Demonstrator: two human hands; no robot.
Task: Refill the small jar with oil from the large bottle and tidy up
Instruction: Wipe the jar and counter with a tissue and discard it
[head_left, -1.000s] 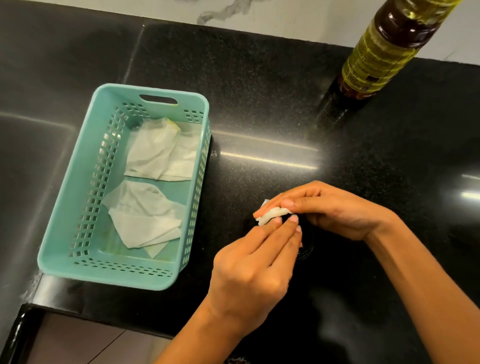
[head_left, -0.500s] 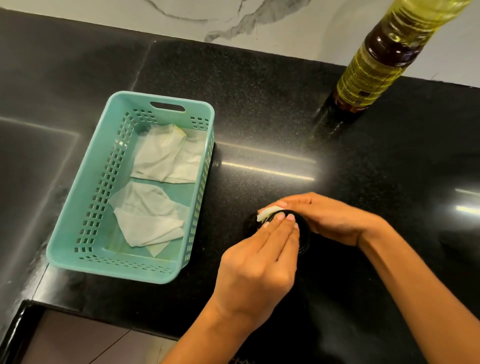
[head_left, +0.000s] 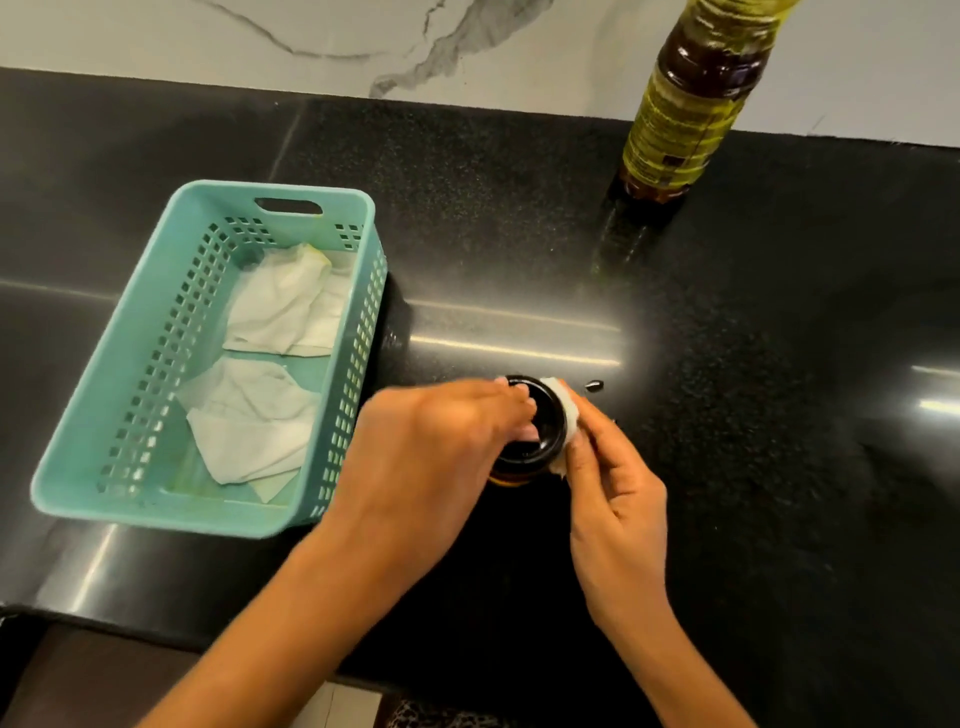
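Observation:
A small jar with a black lid (head_left: 540, 426) stands on the black counter, amber oil showing at its base. My left hand (head_left: 431, 452) grips the jar from the left, fingers over the lid. My right hand (head_left: 613, 493) presses a folded white tissue (head_left: 569, 421) against the jar's right side. The large oil bottle (head_left: 685, 104), yellow-labelled with dark oil, stands upright at the back right by the wall.
A teal perforated basket (head_left: 130, 415) holding crumpled white tissues (head_left: 249, 421) sits left of the jar, close to my left hand. A small dark speck (head_left: 593, 385) lies just right of the jar. The counter's front edge (head_left: 156, 629) runs below the basket.
My left hand has shifted onto the jar's left side and lid. My right hand has brought the tissue round from the jar's top left to its right side.

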